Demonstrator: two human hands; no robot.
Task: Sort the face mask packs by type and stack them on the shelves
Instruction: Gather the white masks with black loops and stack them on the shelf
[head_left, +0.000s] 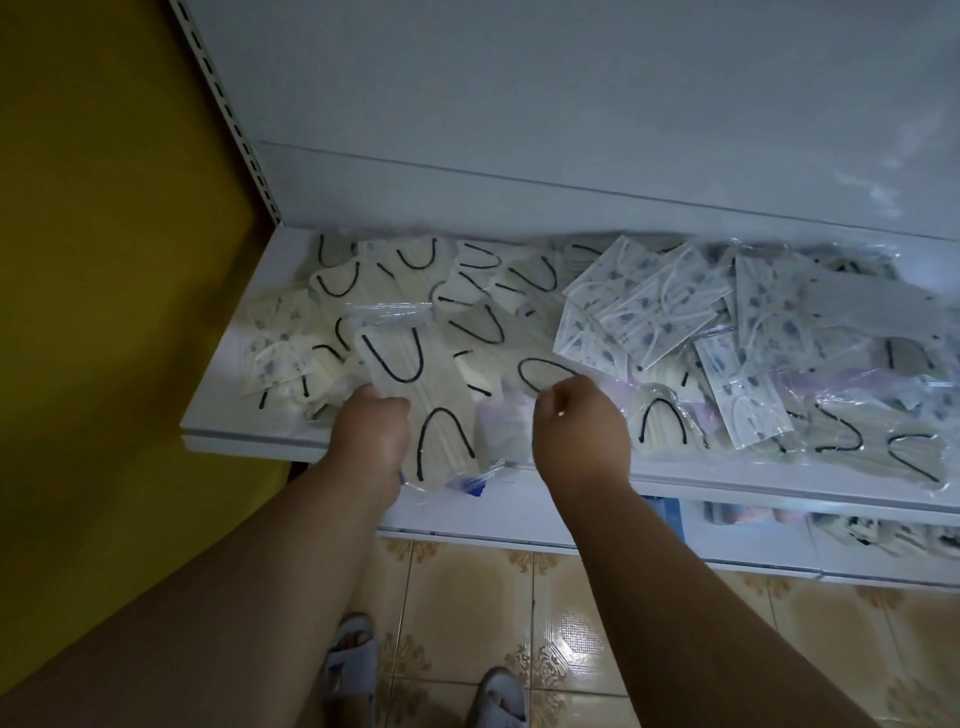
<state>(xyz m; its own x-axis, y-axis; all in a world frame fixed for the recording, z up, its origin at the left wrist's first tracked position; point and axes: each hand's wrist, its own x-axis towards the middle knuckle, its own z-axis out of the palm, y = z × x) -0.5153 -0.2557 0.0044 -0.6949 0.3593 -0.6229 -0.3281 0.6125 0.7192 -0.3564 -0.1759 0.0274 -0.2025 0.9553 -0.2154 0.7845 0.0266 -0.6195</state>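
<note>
L hand (371, 434) grips a crinkly clear-plastic cream mask pack (410, 395) w/ black U-shaped ear loops, at front edge of the white metal shelf (249, 439). R hand (579, 423) is curled over a similar pack (543, 374); can't tell if it's pinching it. Flat printed white packs (649, 317) are heaped further right.

White shelf (234, 415) heaped with face mask packs, left hand (371, 431) gripping a cream pack (410, 395), right hand (579, 423) curled beside it, patterned packs (649, 312) to the right
</note>
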